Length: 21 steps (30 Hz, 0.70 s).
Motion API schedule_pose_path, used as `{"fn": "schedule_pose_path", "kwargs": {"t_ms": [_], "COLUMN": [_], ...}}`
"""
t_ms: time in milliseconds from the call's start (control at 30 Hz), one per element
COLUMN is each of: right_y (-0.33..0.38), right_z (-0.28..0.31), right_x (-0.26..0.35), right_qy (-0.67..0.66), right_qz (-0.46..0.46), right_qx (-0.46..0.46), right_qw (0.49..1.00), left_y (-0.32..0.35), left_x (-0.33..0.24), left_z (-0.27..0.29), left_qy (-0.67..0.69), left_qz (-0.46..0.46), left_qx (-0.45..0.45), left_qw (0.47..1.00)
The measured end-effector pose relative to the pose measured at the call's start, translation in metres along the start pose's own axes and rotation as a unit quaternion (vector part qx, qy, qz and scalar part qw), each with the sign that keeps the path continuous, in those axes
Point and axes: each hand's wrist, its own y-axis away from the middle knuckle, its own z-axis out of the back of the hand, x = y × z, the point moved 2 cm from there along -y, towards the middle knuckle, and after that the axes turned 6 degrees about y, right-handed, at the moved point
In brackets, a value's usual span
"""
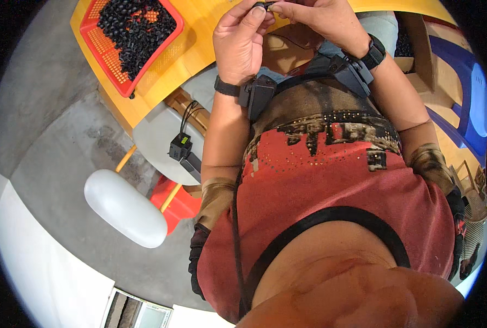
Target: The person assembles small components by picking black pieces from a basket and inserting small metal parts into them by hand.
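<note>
At the upper edge of the head view, my left hand [239, 46] pinches a small black part [262, 5] between thumb and fingers. From the other side my right hand [325, 19] is closed on the same part with thumb and fingertips. The two hands nearly meet around it, and the frame's edge cuts off some of the fingers. What exactly the part is cannot be made out. To the left, a red plastic basket [106, 65] holds many small black pieces [137, 33] on the yellow table.
The yellow table [167, 76] curves around in front of me. Beside it, a black device with cables [181, 145] lies on a grey chair seat [155, 128]; its white backrest [124, 208] stands lower left. A red stool [172, 205] and a blue chair [476, 101] flank me.
</note>
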Motion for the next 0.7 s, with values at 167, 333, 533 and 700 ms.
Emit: {"fn": "schedule_pose_path", "kwargs": {"t_ms": [167, 333, 533, 700], "right_y": [0.0, -0.001, 0.003, 0.003], "right_z": [0.003, 0.003, 0.009, 0.0], "right_x": [-0.002, -0.004, -0.012, -0.006], "right_qy": [-0.015, -0.058, -0.111, -0.09], "right_qz": [0.004, -0.021, -0.034, -0.032], "right_qx": [0.003, 0.002, -0.005, -0.002], "right_qw": [1.0, 0.998, 0.993, 0.995], "left_y": [0.001, -0.014, 0.003, -0.009], "left_x": [0.0, 0.008, -0.003, -0.002], "left_z": [-0.001, 0.017, -0.011, 0.004], "left_qy": [-0.007, 0.043, -0.018, 0.005], "left_qz": [-0.007, -0.089, -0.015, -0.065], "left_qx": [-0.009, 0.191, 0.046, 0.125], "left_qw": [1.0, 0.977, 0.999, 0.99]}}
